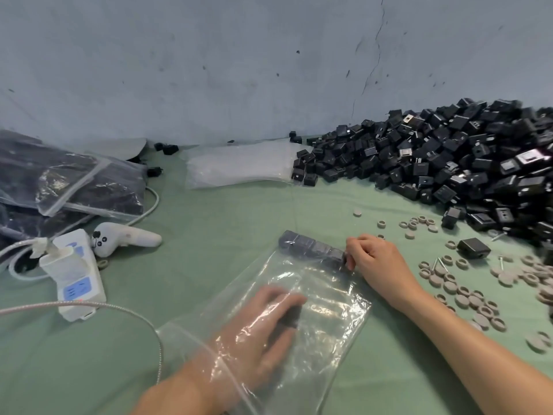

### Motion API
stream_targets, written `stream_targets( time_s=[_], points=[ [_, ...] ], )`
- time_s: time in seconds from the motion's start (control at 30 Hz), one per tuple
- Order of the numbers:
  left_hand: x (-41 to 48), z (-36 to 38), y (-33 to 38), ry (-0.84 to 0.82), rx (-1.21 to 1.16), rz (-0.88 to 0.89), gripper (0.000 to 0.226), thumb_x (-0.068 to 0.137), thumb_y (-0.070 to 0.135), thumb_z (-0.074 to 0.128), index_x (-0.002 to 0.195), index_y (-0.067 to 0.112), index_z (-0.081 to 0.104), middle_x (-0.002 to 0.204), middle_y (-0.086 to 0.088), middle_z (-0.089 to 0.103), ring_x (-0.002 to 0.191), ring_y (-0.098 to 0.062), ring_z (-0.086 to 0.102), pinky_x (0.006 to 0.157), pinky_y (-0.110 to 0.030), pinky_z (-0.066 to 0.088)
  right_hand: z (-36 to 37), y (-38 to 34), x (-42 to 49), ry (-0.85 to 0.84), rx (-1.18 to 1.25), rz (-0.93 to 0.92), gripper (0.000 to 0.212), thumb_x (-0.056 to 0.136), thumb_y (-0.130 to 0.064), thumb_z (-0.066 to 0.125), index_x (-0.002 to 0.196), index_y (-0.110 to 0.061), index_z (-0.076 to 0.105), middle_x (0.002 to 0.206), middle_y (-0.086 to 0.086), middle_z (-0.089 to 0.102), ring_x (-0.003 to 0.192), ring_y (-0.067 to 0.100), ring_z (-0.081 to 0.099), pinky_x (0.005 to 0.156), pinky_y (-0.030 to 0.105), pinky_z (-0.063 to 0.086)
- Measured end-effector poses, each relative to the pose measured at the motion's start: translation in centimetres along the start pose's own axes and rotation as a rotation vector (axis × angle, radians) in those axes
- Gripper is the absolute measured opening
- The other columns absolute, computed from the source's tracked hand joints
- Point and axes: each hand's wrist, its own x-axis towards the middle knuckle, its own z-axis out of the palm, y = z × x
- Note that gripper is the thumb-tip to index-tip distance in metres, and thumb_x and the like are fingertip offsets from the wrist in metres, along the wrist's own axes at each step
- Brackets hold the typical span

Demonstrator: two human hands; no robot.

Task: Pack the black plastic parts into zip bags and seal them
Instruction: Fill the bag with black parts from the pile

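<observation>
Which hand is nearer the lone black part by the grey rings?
Right. The right hand sits left of the lone black part; the left hand is farther, inside the zip bag.

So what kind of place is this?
Probably a small packing workshop, not a home. There is a huge heap of black plastic parts, a stack of empty zip bags beside it, and filled bags piled at the left.

Your light is soft, even and cool, leaving only faint shadows on the bench (239, 211). Glare streaks the zip bag (323, 283), your left hand (257, 327) is motion-blurred, and the pile of black parts (449, 151) smears toward the right edge.
</observation>
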Motion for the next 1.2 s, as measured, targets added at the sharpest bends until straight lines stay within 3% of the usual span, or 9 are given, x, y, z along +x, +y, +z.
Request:
stream_targets(
  time_s=[0.17,0.3,0.4,0.5,0.63,0.8,0.9,1.1,1.2],
  points=[
    [3.0,2.2,1.9,-0.053,-0.154,-0.081,0.013,0.097,0.045,0.045,0.105,0.041,0.053,0.106,0.017,0.063,0.104,-0.003,0.061,0.091,-0.030,0.051,0.0,0.3,0.2,0.008,0.028,-0.008,0.053,0.103,-0.031,0.047,0.055,-0.019,0.065,0.080,-0.002,0.067,0.076,0.009,0.061,0.078,0.025,0.044],
    [4.0,3.0,0.4,-0.022,0.012,-0.083,0.021,0.105,0.037,0.035,0.112,0.036,0.055,0.115,0.017,0.060,0.110,-0.004,0.053,0.097,-0.030,0.042,-0.2,0.4,0.1,0.015,0.098,0.021,0.048,0.103,-0.031,0.046,0.062,-0.022,0.069,0.080,-0.003,0.068,0.074,0.006,0.060,0.071,0.025,0.042],
    [4.5,3.0,-0.8,-0.084,0.140,-0.073,0.027,0.105,0.022,0.038,0.129,0.020,0.052,0.124,0.004,0.055,0.116,-0.012,0.050,0.105,-0.029,0.038,-0.4,0.4,-0.1,0.045,0.190,0.021,0.031,0.105,-0.037,0.040,0.097,-0.029,0.069,0.087,-0.008,0.070,0.075,0.003,0.064,0.070,0.023,0.049],
    [4.1,2.4,-0.8,0.039,0.130,-0.056,0.015,0.102,0.029,0.045,0.111,0.034,0.056,0.087,0.019,0.051,0.082,0.003,0.048,0.087,-0.022,0.046,-0.8,0.9,-0.3,0.062,0.193,0.016,0.021,0.105,-0.038,0.040,0.115,-0.033,0.058,0.095,-0.009,0.068,0.080,0.000,0.063,0.071,0.024,0.050],
    [3.3,2.2,-0.4,0.035,0.166,0.048,0.007,0.098,0.037,0.050,0.098,0.036,0.057,0.087,0.029,0.048,0.088,0.008,0.049,0.077,-0.009,0.036,-1.4,1.8,-0.7,0.030,0.143,0.018,0.018,0.105,-0.034,0.042,0.117,-0.035,0.057,0.096,-0.007,0.067,0.081,0.002,0.066,0.078,0.034,0.057],
    [3.7,3.2,0.3,-0.101,0.252,0.094,0.033,0.099,0.051,0.030,0.124,0.043,0.051,0.122,0.030,0.044,0.112,0.004,0.038,0.097,-0.011,0.028,-1.5,2.1,-1.0,-0.015,0.093,0.000,0.018,0.105,-0.036,0.043,0.115,-0.039,0.058,0.090,-0.007,0.069,0.074,0.017,0.067,0.071,0.037,0.057],
    [4.5,4.2,0.8,-0.124,0.340,0.127,0.037,0.102,0.046,0.027,0.136,0.042,0.042,0.143,0.028,0.034,0.130,0.000,0.028,0.111,-0.015,0.012,-1.4,2.1,-1.0,-0.010,0.100,-0.018,0.017,0.104,-0.032,0.045,0.116,-0.039,0.055,0.086,-0.004,0.070,0.062,0.010,0.060,0.057,0.021,0.048],
    [5.9,5.0,1.4,-0.133,0.376,0.151,0.037,0.104,0.041,0.028,0.139,0.038,0.039,0.144,0.027,0.033,0.136,0.002,0.024,0.114,-0.030,0.021,-1.3,2.2,-0.9,-0.038,0.102,0.006,0.019,0.103,-0.031,0.046,0.118,-0.040,0.054,0.086,-0.003,0.070,0.071,0.019,0.062,0.065,0.030,0.050],
    [6.3,5.4,1.6,-0.124,0.433,0.124,0.039,0.103,0.046,0.024,0.140,0.040,0.034,0.133,0.022,0.035,0.123,-0.004,0.031,0.109,-0.028,0.025,-1.3,2.4,-0.8,-0.033,0.139,0.003,0.020,0.105,-0.031,0.043,0.120,-0.038,0.053,0.086,-0.005,0.069,0.070,0.008,0.065,0.061,0.022,0.048]
  ],
)
